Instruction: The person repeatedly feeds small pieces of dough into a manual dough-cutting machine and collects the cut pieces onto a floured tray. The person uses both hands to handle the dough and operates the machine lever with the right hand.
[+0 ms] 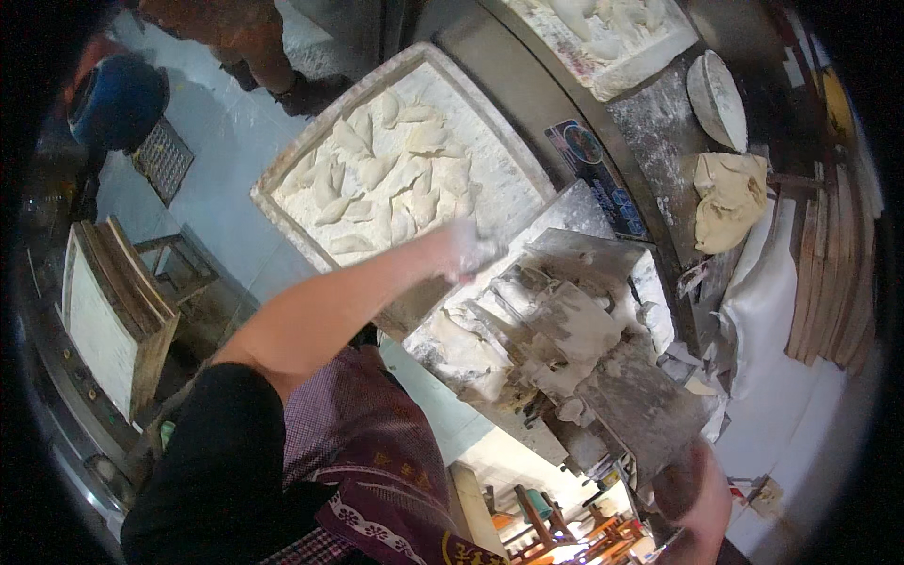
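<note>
My left hand [474, 253], white with flour and blurred, is over the floury metal surface between the tray and the dough machine. Whether its fingers hold anything is unclear. Beside it, a wood-edged tray [505, 159] carries several floured dough pieces [417, 191]. The flour-coated metal dough machine [586, 318] stands to the right of this hand, with a floury dough mass [462, 346] at its near side. At the lower right, my right hand [706, 470] is blurred against the machine's far end. Its fingers are mostly hidden.
A second floury tray [646, 85], a white bowl [717, 99] and a large dough lump [731, 201] sit on the counter. Stacked boards [826, 268] stand at right, more trays [106, 318] at left. Another person's arm [240, 42] shows at the top, near a blue container [120, 102].
</note>
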`<control>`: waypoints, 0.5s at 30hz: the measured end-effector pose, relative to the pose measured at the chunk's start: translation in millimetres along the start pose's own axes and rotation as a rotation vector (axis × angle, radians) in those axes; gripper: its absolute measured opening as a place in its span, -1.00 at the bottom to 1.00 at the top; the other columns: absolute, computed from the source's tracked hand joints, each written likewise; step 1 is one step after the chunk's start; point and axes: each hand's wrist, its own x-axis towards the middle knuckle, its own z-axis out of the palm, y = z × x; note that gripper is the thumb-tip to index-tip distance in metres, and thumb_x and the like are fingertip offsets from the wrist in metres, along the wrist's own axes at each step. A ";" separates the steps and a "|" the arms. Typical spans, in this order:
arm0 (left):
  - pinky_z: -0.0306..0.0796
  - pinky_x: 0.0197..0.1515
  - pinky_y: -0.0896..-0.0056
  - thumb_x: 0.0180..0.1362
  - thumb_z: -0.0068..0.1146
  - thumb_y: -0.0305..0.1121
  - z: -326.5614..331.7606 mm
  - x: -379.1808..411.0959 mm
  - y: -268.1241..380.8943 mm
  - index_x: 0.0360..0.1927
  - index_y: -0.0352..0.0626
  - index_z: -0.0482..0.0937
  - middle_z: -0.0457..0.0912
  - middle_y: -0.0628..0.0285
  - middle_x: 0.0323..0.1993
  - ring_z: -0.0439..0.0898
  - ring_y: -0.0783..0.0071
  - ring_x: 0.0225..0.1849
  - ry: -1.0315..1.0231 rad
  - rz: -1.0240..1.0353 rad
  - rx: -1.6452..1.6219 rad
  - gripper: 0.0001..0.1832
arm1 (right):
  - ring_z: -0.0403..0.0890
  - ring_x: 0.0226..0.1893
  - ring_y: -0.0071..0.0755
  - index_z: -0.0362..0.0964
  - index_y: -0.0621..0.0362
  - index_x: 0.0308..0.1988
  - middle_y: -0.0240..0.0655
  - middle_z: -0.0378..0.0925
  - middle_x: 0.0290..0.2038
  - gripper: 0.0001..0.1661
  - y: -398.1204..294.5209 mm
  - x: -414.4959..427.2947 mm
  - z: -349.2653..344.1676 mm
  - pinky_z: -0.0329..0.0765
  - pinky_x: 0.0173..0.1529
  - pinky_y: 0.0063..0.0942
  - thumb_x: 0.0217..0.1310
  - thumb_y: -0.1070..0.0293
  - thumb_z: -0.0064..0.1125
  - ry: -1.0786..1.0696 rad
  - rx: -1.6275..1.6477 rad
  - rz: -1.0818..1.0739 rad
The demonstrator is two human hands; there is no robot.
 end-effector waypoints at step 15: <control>0.42 -0.63 0.43 0.23 0.09 -0.22 43.3 -9.2 -24.8 -0.28 -0.23 0.52 0.41 0.24 -0.59 0.44 0.43 -0.61 -0.050 -0.202 -1.181 -0.76 | 0.50 -0.06 -0.04 0.45 0.30 -0.13 -0.07 0.49 -0.04 -0.67 -13.3 -19.2 -15.2 0.29 0.14 -0.21 0.23 0.32 -0.11 0.351 -0.087 -0.344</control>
